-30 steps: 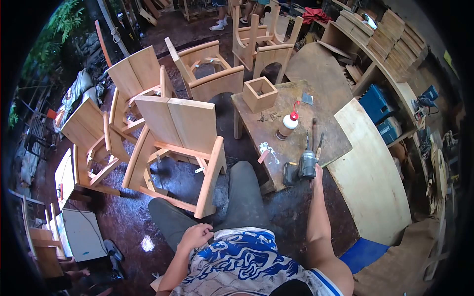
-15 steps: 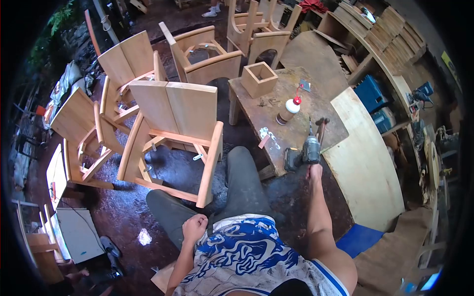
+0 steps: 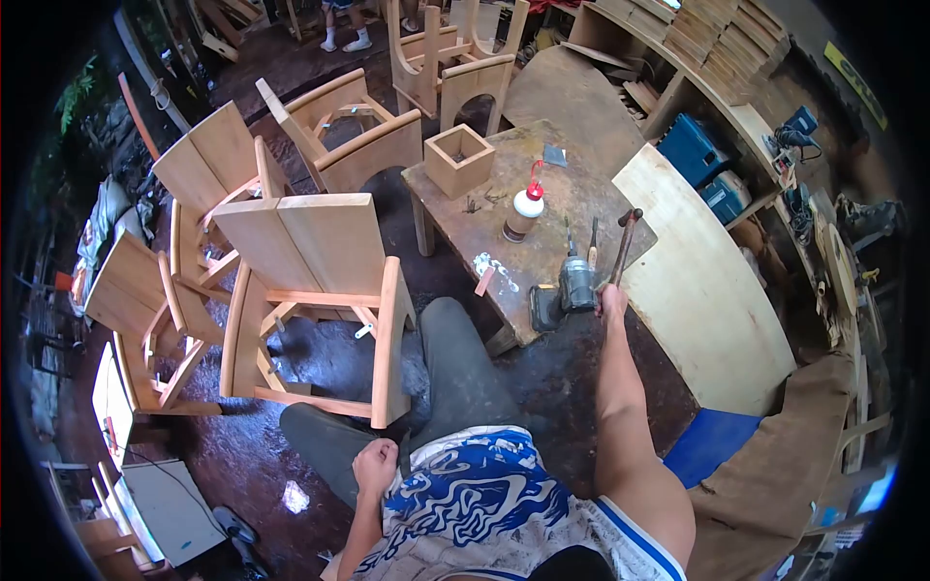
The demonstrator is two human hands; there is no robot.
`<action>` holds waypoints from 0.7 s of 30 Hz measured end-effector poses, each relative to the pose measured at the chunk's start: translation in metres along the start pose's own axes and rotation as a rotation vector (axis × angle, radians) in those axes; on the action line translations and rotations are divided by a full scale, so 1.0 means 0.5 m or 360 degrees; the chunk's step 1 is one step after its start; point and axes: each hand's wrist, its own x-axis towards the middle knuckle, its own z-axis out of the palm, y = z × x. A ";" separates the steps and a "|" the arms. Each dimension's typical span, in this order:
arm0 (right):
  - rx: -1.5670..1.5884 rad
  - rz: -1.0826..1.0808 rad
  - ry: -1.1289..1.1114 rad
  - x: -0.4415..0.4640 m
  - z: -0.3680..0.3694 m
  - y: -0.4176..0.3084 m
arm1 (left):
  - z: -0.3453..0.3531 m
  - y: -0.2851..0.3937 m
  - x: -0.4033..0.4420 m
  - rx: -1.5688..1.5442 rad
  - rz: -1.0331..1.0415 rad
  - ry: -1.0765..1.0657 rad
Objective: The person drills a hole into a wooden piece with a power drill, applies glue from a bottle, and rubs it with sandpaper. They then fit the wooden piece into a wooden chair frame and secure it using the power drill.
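Observation:
My right hand (image 3: 611, 302) is closed around the lower handle of a hammer (image 3: 624, 242) at the near right edge of the low worktable (image 3: 557, 208). Just left of the hand, a cordless drill (image 3: 578, 283) rests on the table with its bit pointing away. Between drill and hammer lies a slim wooden-handled tool (image 3: 593, 242). My left hand (image 3: 375, 466) is curled closed on my left thigh, and whatever it may contain is hidden. In front of my knees stands a wooden chair frame (image 3: 315, 261) with a two-board back and metal brackets on its inner rails.
On the table are a square wooden box (image 3: 459, 162), a glue bottle (image 3: 524, 215) with a red cap and a small wood piece (image 3: 484, 281). More chairs (image 3: 208, 160) stand left and beyond. A curved pale board (image 3: 712, 290) lies right, near shelves with blue cases (image 3: 690, 145).
My right hand has closed on the hammer's handle, and the hammer stands out farther right of the drill. The view has shifted to the right. My left hand stays on my thigh.

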 end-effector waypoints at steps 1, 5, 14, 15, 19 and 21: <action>0.0005 0.0001 -0.0004 0.013 0.000 0.001 | 0.002 0.000 0.000 0.0005 0.0001 0.0005; 0.0006 0.0128 -0.0114 0.066 0.014 0.007 | 0.010 0.006 0.002 0.0049 -0.0021 0.0007; -0.0430 0.0239 -0.0427 0.064 0.018 0.062 | 0.021 0.011 0.008 0.0103 -0.0027 0.0045; -0.0403 0.0192 -0.0460 0.051 0.014 0.076 | 0.020 0.008 0.006 0.0122 -0.0020 0.0054; -0.0411 0.0151 -0.0604 -0.040 0.011 0.092 | 0.019 0.000 0.007 0.0148 0.0004 0.0027; -0.0458 0.0116 -0.0653 -0.041 0.005 0.103 | 0.015 0.007 0.005 0.0150 0.0001 0.0004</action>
